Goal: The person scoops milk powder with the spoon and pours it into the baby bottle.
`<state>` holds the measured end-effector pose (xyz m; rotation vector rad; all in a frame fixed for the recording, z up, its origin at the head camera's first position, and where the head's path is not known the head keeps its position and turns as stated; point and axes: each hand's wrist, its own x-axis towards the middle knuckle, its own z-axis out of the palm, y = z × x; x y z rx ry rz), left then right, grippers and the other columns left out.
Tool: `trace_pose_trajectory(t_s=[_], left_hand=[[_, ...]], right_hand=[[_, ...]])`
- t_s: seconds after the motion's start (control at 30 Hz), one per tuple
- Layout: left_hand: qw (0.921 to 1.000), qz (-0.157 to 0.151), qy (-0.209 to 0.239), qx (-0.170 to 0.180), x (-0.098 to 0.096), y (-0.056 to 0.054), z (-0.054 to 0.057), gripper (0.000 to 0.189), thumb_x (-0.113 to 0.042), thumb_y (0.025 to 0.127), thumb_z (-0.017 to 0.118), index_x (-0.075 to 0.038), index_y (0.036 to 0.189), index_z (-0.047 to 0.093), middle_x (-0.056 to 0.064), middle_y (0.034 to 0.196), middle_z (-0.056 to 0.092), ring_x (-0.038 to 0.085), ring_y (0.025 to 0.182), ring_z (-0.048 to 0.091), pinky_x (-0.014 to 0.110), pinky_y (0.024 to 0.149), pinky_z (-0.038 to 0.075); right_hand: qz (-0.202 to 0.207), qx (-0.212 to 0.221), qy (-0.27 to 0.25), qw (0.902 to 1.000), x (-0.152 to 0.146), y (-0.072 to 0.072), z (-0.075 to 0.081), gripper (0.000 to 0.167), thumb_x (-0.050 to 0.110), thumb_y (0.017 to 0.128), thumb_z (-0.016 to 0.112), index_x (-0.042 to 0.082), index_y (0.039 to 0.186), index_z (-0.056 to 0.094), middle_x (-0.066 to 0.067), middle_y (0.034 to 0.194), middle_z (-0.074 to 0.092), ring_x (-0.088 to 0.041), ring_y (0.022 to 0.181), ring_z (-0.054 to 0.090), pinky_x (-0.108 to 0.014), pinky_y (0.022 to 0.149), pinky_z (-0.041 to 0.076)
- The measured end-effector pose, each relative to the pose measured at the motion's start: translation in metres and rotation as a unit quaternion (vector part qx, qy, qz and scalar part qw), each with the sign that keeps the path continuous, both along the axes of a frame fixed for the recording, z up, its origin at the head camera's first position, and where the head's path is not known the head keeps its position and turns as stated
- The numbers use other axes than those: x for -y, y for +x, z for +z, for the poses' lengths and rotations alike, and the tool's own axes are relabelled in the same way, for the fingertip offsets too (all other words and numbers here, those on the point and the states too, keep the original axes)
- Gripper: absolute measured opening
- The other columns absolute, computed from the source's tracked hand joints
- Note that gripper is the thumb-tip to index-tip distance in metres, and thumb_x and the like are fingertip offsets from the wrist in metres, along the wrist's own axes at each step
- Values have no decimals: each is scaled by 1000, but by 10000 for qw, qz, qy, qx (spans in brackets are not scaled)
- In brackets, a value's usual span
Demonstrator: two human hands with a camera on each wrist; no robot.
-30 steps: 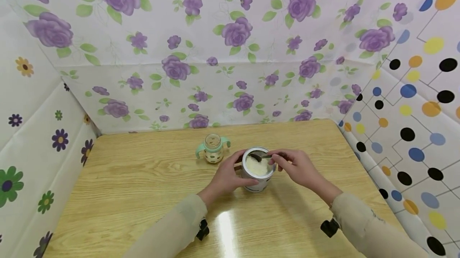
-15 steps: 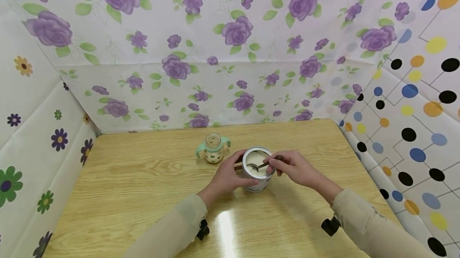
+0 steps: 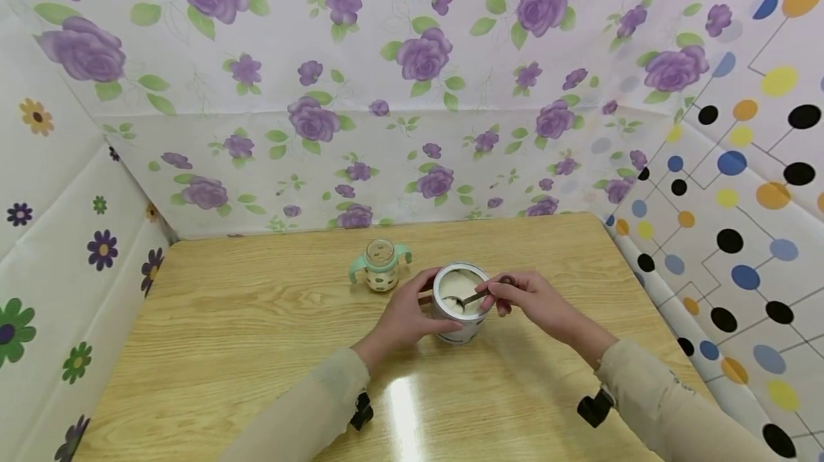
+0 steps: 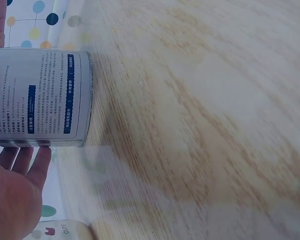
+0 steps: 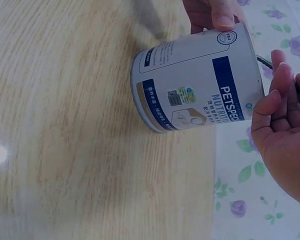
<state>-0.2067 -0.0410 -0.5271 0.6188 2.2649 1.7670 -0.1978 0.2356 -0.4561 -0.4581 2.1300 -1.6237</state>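
Observation:
A white milk powder can (image 3: pixel 462 334), open at the top, stands on the table with pale powder (image 3: pixel 459 282) inside. Its blue-and-white printed label shows in both wrist views. My left hand (image 3: pixel 404 315) grips the can around its left side, thumb along the near side. Above the rim, my right hand (image 3: pixel 524 297) pinches the handle of a dark metal spoon (image 3: pixel 476 296). The bowl of the spoon lies in the powder at the near side of the can. In the right wrist view the can (image 5: pixel 195 85) hides most of the spoon.
Behind and left of the can stands a baby bottle (image 3: pixel 381 272) with a mint-green collar and two handles. The wooden table (image 3: pixel 257 319) meets a flower-printed cloth (image 3: pixel 386 161) at the back, with more patterned cloth at both sides.
The spoon's bowl has come from the far left inside the can down to the powder at the near side. My right hand shifted slightly with it; the left hand keeps its grip.

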Motion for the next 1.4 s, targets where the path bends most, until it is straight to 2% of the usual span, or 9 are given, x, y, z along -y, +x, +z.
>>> trace_pose_trajectory(t_s=[0.23,0.4,0.53,0.7,0.8,1.1,1.4], left_hand=[[10000,43,-75,-19,-1,-1,-1,95,-24,77,100,-19,158,50,-4,148,60,16,134,59,40,111,54],[10000,7,-7,9,-1,-1,-1,95,-21,77,101,-18,158,51,-5,148,59,17,135,58,40,112,53],[10000,6,9,14,-1,-1,-2,96,-21,76,101,-17,158,51,-5,148,60,16,136,58,39,112,53],[10000,14,15,10,0,-1,-2,96,-22,76,101,-19,158,51,-5,148,60,16,136,58,38,111,54],[10000,20,9,15,0,0,-1,95,-24,76,101,-20,157,51,-6,148,60,16,136,58,38,112,53],[10000,6,-20,33,0,0,-1,95,-25,77,100,-21,158,50,-5,148,60,16,136,57,40,112,53],[10000,15,-6,15,0,0,-2,93,-26,78,100,-24,158,50,-5,148,59,17,137,57,42,112,53]], right_hand=[[-285,367,-400,9981,-4,-2,-10,48,30,116,50,-11,134,66,-9,107,77,-16,83,60,-30,82,56],[-760,785,-1026,9887,-10,-2,-16,47,31,116,51,-11,134,65,0,103,78,-11,83,58,-25,79,54],[-1049,1178,-1652,9736,-14,0,-20,41,29,116,51,-4,133,68,1,102,79,-9,81,59,-23,77,55],[-1210,1804,-2527,9429,-17,4,-26,32,22,117,48,5,126,74,-1,102,79,-8,82,65,-23,79,58],[-1233,2003,-2769,9317,-19,7,-31,33,20,118,46,8,124,75,-1,102,79,-8,83,66,-23,80,58],[-1293,1976,-3067,9221,-20,11,-36,35,17,118,42,8,122,75,-1,103,78,-7,84,65,-22,81,58],[-1421,1703,-2937,9298,-18,11,-35,33,16,117,44,8,120,76,0,102,78,-7,84,65,-22,80,58]])
